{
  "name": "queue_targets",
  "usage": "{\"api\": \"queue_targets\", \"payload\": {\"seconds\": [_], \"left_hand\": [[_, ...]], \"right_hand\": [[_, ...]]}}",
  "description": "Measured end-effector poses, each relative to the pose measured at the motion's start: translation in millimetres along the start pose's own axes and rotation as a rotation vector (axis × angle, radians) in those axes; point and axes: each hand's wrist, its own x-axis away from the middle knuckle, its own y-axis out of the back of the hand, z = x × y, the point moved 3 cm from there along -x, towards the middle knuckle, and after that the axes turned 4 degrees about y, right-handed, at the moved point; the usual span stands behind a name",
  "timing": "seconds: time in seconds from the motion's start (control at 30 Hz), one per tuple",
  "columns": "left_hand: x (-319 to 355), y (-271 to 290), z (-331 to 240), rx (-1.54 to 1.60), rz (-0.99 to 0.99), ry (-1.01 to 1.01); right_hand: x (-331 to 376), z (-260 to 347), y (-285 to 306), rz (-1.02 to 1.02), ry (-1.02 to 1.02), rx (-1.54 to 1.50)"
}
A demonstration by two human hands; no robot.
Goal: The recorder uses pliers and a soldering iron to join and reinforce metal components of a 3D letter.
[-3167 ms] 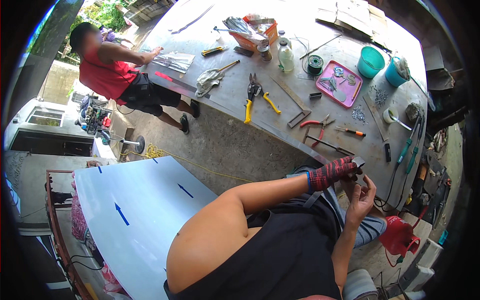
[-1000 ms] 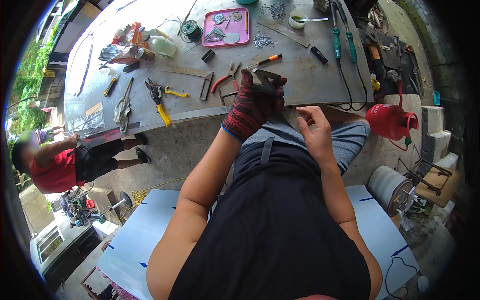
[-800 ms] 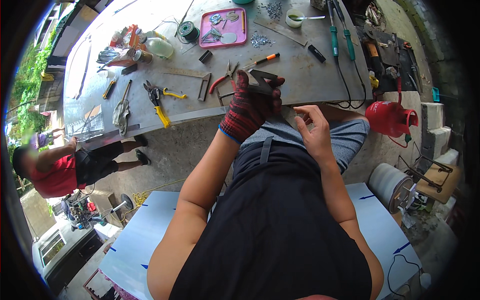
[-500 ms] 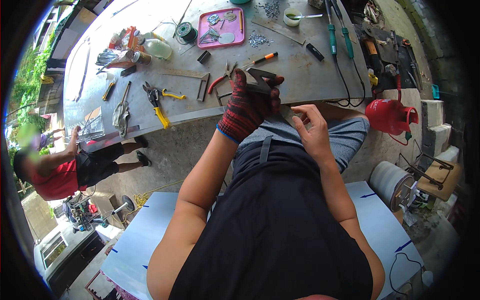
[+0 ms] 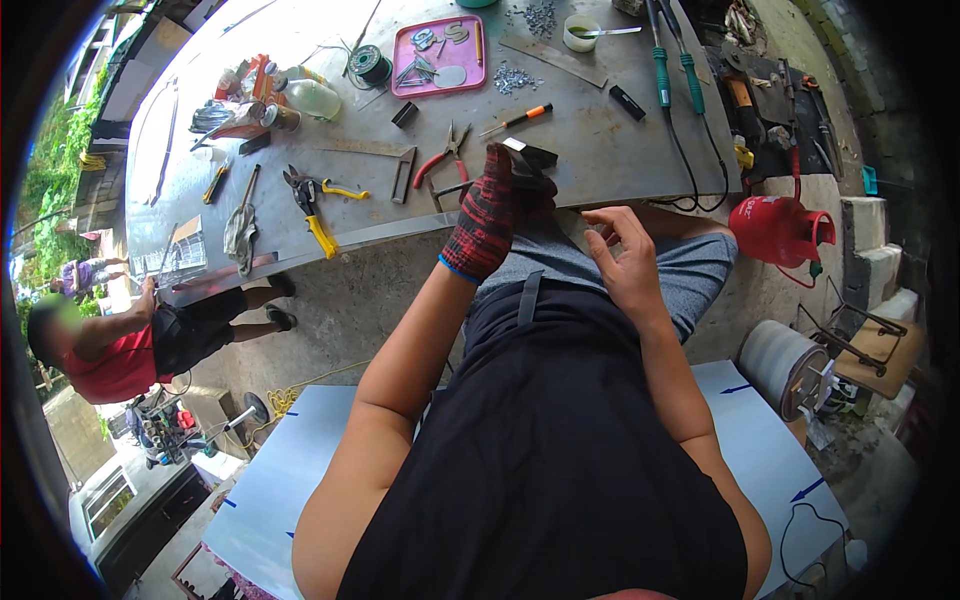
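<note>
My left hand point(image 5: 487, 212) wears a red-and-black knit glove and is shut on a small dark metal piece point(image 5: 527, 157), held just above the near edge of the steel workbench point(image 5: 600, 160). My bare right hand point(image 5: 622, 255) hovers to the right of it over my lap. Its fingers are loosely bent toward the glove, and nothing shows in them. Red-handled pliers point(image 5: 446, 160) and an orange-handled screwdriver point(image 5: 520, 118) lie on the bench just beyond the gloved hand.
On the bench lie yellow-handled snips point(image 5: 310, 205), a metal square point(image 5: 402, 172), a pink tray point(image 5: 440, 58) of small parts and two green-handled soldering irons point(image 5: 668, 75). A red gas canister point(image 5: 775, 228) stands at my right. Another person point(image 5: 110, 345) in a red shirt works at the left. White panels point(image 5: 280, 470) lie below.
Over three seconds the view has swung so the bench is straight ahead. In the last second the gloved hand keeps the metal piece up and the right hand has drawn slightly away.
</note>
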Motion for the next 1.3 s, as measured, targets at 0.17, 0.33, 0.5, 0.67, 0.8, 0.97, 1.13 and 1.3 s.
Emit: {"api": "queue_targets", "payload": {"seconds": [0.17, 0.33, 0.5, 0.67, 0.8, 0.97, 1.13, 1.3], "left_hand": [[6, -1, 1, -0.276, 0.005, -0.233], [3, 16, 10, -0.564, -0.053, -0.326], [-16, 127, 62, -0.613, -0.137, -0.359], [8, 118, 37, 0.299, 0.009, -0.035], [30, 126, 25, 0.404, 0.047, -0.048], [46, 133, 22, 0.339, 0.031, -0.200], [42, 158, 22, -0.082, -0.154, -0.270], [53, 156, 20, -0.280, -0.347, -0.298]], "right_hand": [[-2, 1, 2, -0.047, 0.025, -0.023], [-5, -12, 1, -0.028, -0.050, -0.017], [-10, -28, -10, 0.019, -0.076, 0.016], [-23, -41, -21, 0.062, -0.019, 0.154], [-43, -39, -47, 0.123, 0.063, 0.199], [-82, -38, -98, 0.205, 0.122, 0.203], [-132, -47, -158, 0.263, 0.130, 0.342], [-159, -51, -198, 0.385, -0.040, 0.576]]}}
